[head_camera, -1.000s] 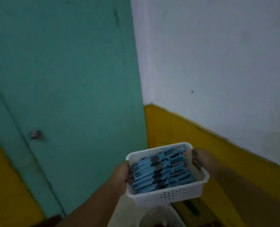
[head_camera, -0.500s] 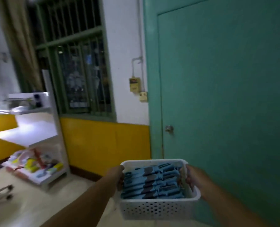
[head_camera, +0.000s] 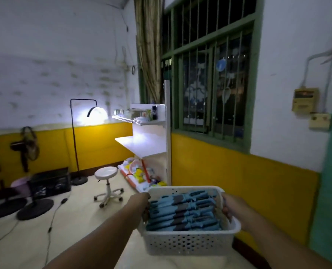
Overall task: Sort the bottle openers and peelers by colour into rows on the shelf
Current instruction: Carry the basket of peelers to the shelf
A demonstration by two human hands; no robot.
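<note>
Left hand [head_camera: 140, 200] and right hand [head_camera: 234, 207] grip opposite ends of the white basket [head_camera: 188, 244], lower centre; blue tools [head_camera: 182, 213] inside; lit shelf [head_camera: 141, 145] mid-frame.

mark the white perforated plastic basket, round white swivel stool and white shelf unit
white perforated plastic basket [head_camera: 188, 243], head view, front wall
round white swivel stool [head_camera: 106, 172], head view, seat top
white shelf unit [head_camera: 140, 142], head view, lit middle board

The blue tools [head_camera: 182, 212], dark grey bands at mid-length, type unclear, lie packed side by side in a white perforated basket [head_camera: 188, 243]. The white shelf [head_camera: 141, 143] stands well apart.
</note>
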